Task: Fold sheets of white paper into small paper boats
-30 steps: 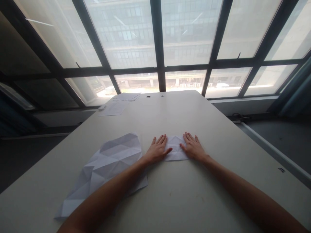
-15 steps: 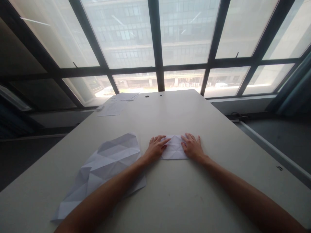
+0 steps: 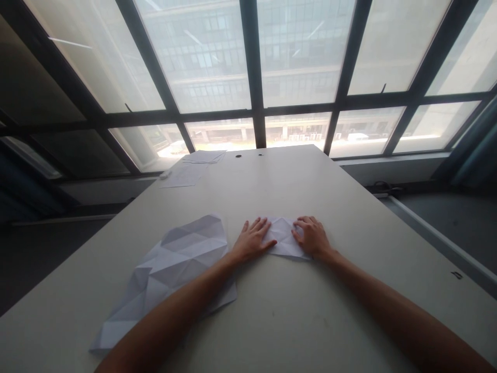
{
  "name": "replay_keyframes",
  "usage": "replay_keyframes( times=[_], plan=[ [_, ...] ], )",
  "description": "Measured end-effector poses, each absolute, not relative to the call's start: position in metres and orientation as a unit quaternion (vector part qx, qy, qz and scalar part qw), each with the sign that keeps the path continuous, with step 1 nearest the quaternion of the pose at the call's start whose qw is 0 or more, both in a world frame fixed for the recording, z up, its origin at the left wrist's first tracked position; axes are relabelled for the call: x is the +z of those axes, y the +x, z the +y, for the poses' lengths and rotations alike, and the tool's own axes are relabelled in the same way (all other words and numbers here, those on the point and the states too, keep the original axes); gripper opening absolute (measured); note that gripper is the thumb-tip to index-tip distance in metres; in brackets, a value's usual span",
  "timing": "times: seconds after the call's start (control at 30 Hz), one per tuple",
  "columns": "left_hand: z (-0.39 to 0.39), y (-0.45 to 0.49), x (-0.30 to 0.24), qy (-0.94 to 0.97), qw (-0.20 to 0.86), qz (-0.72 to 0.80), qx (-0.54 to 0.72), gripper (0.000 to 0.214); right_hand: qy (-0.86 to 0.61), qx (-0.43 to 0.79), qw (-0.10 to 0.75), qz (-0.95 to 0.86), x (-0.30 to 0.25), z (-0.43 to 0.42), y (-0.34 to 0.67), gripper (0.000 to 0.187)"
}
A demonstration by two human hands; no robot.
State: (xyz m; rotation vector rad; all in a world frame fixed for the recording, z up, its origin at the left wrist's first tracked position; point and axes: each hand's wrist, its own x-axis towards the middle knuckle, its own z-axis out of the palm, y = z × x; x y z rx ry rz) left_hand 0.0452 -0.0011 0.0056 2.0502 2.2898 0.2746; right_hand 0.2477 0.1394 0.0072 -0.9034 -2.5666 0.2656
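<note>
A small folded white paper [image 3: 284, 237] lies on the pale table [image 3: 279, 321], between my two hands and slightly tilted. My left hand [image 3: 252, 241] lies flat with its fingers apart, and its thumb tip touches the paper's left side. My right hand [image 3: 311, 237] rests with slightly curled fingers on the paper's right part, covering that corner. Left of them lies a large creased white paper sheet [image 3: 182, 259], with my left forearm [image 3: 174, 303] passing over its lower right part.
Loose paper sheets [image 3: 204, 157] and a single sheet [image 3: 182, 176] lie at the table's far left corner. Two small dark holes [image 3: 238, 155] mark the far edge. Large dark-framed windows [image 3: 254, 67] stand beyond the table.
The small folded paper has turned slightly clockwise on the table. My right hand has shifted a little to the right, and my left hand's fingers have spread.
</note>
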Motion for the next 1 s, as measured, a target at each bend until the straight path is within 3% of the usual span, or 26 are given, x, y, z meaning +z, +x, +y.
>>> replay_keyframes(
  times=[0.27, 0.53, 1.0],
  plan=[
    [-0.002, 0.043, 0.009, 0.706, 0.04, 0.701, 0.088, 0.067, -0.337, 0.101, 0.197, -0.915, 0.009, 0.14, 0.248, 0.025],
    [-0.004, 0.041, 0.009, 0.735, 0.055, 0.66, 0.146, 0.043, -0.356, 0.097, 0.198, -0.908, 0.002, 0.141, 0.245, 0.025],
    [0.002, 0.043, 0.008, 0.73, 0.034, 0.659, 0.179, 0.037, -0.33, 0.139, 0.212, -0.909, 0.0, 0.146, 0.247, 0.025]
  ],
)
